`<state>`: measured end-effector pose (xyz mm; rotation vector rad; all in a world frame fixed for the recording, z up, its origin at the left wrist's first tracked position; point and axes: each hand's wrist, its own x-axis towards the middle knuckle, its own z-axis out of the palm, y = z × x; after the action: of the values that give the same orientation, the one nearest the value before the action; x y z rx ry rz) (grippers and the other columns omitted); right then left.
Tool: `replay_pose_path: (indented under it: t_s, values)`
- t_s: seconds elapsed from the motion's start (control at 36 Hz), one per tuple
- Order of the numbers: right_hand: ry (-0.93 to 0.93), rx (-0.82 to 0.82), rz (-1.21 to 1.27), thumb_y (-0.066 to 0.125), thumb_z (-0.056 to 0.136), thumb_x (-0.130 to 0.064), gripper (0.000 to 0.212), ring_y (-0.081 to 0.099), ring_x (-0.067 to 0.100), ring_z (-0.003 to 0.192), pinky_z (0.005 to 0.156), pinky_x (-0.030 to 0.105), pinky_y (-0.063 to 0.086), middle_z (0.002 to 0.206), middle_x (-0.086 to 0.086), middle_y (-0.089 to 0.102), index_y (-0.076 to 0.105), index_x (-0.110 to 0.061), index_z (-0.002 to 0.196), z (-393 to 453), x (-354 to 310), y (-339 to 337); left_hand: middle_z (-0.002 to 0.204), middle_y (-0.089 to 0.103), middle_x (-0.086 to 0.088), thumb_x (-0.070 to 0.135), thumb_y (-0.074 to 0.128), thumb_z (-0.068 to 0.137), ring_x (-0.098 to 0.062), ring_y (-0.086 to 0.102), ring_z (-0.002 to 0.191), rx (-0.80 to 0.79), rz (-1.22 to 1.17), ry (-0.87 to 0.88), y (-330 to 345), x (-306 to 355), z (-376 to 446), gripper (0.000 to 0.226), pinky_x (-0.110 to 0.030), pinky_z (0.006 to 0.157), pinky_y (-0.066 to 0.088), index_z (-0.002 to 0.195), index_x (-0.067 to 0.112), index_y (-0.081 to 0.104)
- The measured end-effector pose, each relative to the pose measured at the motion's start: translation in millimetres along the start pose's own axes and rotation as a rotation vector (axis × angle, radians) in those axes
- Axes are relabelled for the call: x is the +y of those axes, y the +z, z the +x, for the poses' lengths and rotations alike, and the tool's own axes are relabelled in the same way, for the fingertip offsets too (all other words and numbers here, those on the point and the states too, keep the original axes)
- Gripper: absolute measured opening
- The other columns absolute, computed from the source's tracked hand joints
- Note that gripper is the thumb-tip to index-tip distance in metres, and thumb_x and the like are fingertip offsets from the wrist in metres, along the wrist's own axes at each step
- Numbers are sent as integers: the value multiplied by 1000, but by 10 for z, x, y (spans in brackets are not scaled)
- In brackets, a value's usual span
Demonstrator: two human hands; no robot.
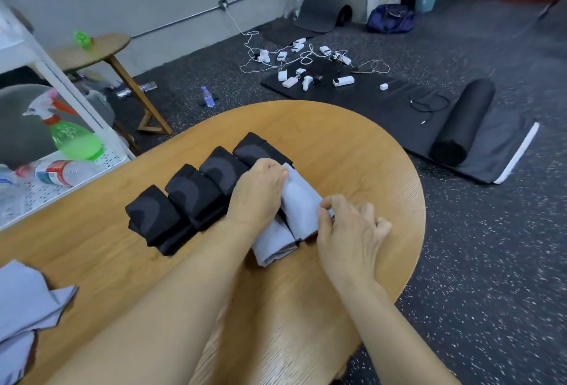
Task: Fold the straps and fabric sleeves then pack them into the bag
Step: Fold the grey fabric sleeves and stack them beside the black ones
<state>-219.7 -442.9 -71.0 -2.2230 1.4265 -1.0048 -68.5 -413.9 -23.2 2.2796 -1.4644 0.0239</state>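
On the round wooden table [352, 145], near its middle, a folded grey fabric sleeve [299, 203] lies between the person's two hands. Left hand [257, 194]: laid over the sleeve's left and far edge, fingers curled down onto the cloth and holding it against the tabletop. Right hand [352, 231]: at the sleeve's right edge, thumb and forefinger pinching the cloth's margin, the remaining fingers loosely bent and clear of it. A second grey fold [274, 245] shows just below the left wrist, touching the first; whether it is a separate piece cannot be told. Immediately left of the left hand, four folded black straps [196, 191] stand side by side in a diagonal row, each touching its neighbour, the nearest one reaching the left hand's knuckles. At the table's near-left edge lies a loose heap of grey fabric [27, 305], well apart from both hands. Beyond the table, on the floor, a black mat [399, 108] bears white chargers and cables; a green spray bottle [70, 136] stands on the white shelf at left.
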Motion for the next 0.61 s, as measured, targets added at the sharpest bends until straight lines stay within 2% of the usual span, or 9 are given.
replay_pose_path:
  t_s: [0.08,0.14,0.19,0.25,0.33,0.42,0.53,0.61]
  values:
    - [-22,40,-42,66,86,-18,8,52,23,75,71,33,12,64,-9,58,63,-24,84,-11,23,17,124,53,-3,29,25,100,-25,51,102,-58,17,58,14,-22,-41,48,-30,92,35,120,6,62]
    - [-41,62,-65,60,85,-21,6,52,23,74,71,35,17,64,-9,58,62,-24,81,-26,31,25,120,52,-1,36,11,82,-19,48,101,-77,24,105,-4,-20,-56,66,-28,87,28,110,5,63]
    - [-52,64,-82,56,85,-26,8,51,22,74,72,36,19,64,-9,58,61,-24,79,-38,34,28,120,50,2,37,8,73,-17,45,103,-94,51,125,-11,-24,-61,68,-30,83,23,104,7,60]
    - [-60,65,-91,54,85,-29,10,50,21,74,72,36,21,64,-10,58,60,-25,79,-41,33,28,129,45,3,43,8,76,-18,41,110,-120,100,145,-7,-39,-87,70,-31,83,20,116,12,56]
    - [-64,78,-80,54,86,-29,10,50,21,74,72,36,22,64,-10,58,60,-24,79,-39,38,26,147,32,4,62,5,84,-17,29,126,-140,175,164,-13,-75,-158,81,-33,96,18,144,22,41]
    - [-56,70,-50,51,88,-32,13,50,21,77,73,37,23,66,-10,60,61,-26,81,-44,53,28,155,26,4,66,5,88,-17,21,135,-103,220,159,-58,-72,-218,81,-37,103,15,150,24,33]
    - [-50,89,-19,45,90,-36,21,51,21,78,74,37,23,68,-11,60,62,-26,84,-47,57,23,157,27,1,61,8,94,-14,17,142,-16,161,128,-97,-57,-363,76,-35,109,11,151,18,33]
    - [-48,86,-32,39,94,-41,31,49,24,81,76,38,24,77,-6,62,65,-27,85,-63,52,12,163,12,4,66,-11,90,-4,3,148,-128,152,168,-64,-42,-492,88,-29,114,2,155,17,21]
